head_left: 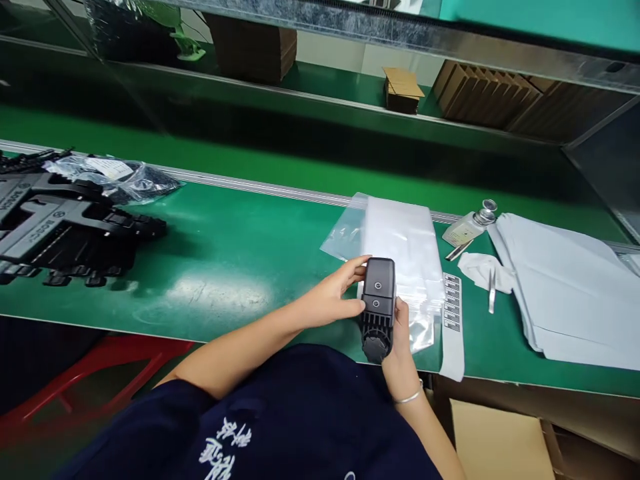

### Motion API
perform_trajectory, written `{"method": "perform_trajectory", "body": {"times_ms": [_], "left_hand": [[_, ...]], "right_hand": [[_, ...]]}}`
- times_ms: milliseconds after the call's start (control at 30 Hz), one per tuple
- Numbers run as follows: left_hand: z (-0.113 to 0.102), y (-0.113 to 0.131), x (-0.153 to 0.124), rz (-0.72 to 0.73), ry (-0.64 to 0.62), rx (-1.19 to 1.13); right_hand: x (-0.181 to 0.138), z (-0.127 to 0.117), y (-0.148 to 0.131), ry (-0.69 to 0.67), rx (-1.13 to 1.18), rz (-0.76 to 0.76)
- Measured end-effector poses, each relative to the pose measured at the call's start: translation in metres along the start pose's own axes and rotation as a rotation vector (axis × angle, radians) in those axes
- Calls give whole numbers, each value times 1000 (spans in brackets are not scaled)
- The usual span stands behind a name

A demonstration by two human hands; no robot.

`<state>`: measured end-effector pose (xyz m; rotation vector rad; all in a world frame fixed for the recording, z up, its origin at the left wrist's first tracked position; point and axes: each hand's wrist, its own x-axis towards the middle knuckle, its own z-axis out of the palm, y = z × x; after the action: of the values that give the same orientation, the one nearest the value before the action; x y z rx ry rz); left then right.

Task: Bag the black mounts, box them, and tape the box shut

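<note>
A small black device [378,303] with two round marks on top and a ribbed lower part is held over the near edge of the green table [225,267]. My left hand [335,293] grips its left side, thumb and fingers curled against it. My right hand [400,333] holds its right side from below, fingers wrapped round. Just behind the device lies a stack of clear plastic bags [400,247].
Black plastic parts [55,227] and a bagged bundle [115,177] lie at the left. To the right are a label strip [452,301], tweezers [492,291], a small bottle [473,225] and a pile of white sheets [565,287]. Cardboard boxes [480,93] stand on the far shelf.
</note>
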<state>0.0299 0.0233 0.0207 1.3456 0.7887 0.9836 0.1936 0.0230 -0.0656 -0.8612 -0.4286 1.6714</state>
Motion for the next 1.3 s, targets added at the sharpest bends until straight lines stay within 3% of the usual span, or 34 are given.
{"method": "perform_trajectory", "body": {"times_ms": [200, 433, 500, 600, 700, 800, 967, 1133, 1300], "left_hand": [[3, 6, 4, -7, 85, 244], [-4, 19, 9, -20, 150, 234], [-6, 19, 2, 6, 141, 219], [-10, 16, -14, 7, 53, 179], [-13, 10, -30, -50, 33, 150], [-16, 6, -41, -98, 99, 171], [-20, 5, -46, -126, 111, 94], [-21, -2, -40, -145, 178, -225], [-17, -16, -39, -490, 289, -529]], "right_hand": [[-13, 6, -3, 21, 40, 67], [-13, 7, 1, -26, -6, 52], [-13, 3, -3, -25, -43, -59], [-17, -5, -15, -31, -139, -364], [-27, -12, -27, -131, -294, -555], [-35, -17, -32, -228, -412, -547], [-36, -20, -32, -228, -468, -504], [-30, -24, -42, -240, -567, -419], [-25, -11, -41, -145, -583, -337]]}}
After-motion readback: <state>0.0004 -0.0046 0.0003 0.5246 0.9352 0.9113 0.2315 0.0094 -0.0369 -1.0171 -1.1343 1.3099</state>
